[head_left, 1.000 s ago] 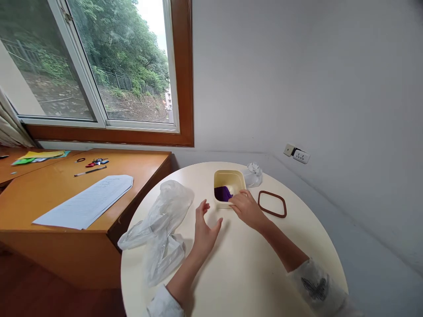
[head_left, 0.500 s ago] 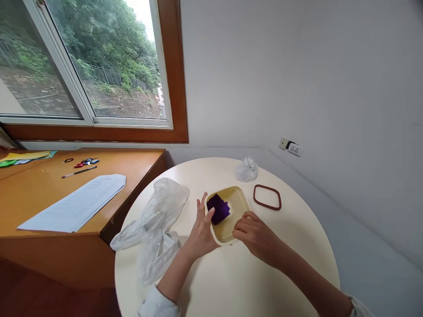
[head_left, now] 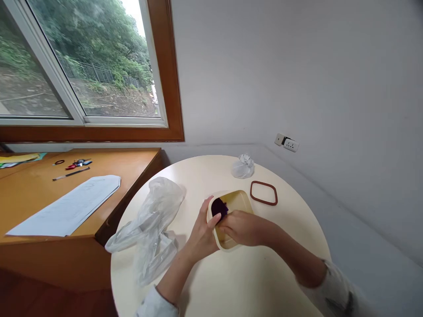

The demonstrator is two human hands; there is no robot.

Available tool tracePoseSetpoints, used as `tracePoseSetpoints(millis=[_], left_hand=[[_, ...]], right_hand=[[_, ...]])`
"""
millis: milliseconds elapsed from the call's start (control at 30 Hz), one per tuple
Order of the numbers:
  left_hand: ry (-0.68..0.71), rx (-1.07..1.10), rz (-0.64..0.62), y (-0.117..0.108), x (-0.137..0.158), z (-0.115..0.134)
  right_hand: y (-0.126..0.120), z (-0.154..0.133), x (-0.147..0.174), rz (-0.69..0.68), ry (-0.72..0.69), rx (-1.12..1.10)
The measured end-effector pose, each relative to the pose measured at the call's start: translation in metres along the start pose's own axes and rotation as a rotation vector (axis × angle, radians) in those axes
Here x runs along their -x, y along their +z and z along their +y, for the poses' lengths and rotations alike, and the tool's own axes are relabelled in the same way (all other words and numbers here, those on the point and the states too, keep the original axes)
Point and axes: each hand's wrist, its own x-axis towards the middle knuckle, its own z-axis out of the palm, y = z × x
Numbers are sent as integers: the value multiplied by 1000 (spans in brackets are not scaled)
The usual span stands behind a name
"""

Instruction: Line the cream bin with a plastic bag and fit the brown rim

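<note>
A pale yellow square container is tilted above the round table, its opening facing me. My left hand grips its left side, thumb over the rim and fingers behind. Inside, against the left wall, lies a dark purple piece of cloth or paper; I cannot tell its material. My right hand reaches into the container with bent fingers, close to the right edge of the purple piece. Its fingertips are mostly hidden, so what they hold, if anything, does not show.
On the round cream table, a crumpled clear plastic bag lies left and a small knotted bag stands at the back. A reddish-brown rounded frame lies right. The wooden desk holds papers, a pen and keys.
My right hand has moved left from the container's right rim to inside it, by the purple piece. The container is tilted more. The whole view has shifted slightly.
</note>
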Motion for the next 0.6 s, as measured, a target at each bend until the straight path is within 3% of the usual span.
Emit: tracePoseSetpoints(millis=[67, 167, 300, 467, 600], left_hand=[[2, 15, 10, 1, 0, 0], [-11, 31, 15, 1, 1, -1], [-37, 64, 39, 0, 1, -3], [-52, 68, 55, 0, 2, -2], [-56, 63, 48, 0, 1, 0]], right_hand=[[5, 5, -24, -142, 113, 138], [14, 9, -54, -227, 148, 183], [20, 9, -69, -138, 162, 228], [26, 15, -71, 135, 234, 263], [37, 25, -85, 141, 272, 199]])
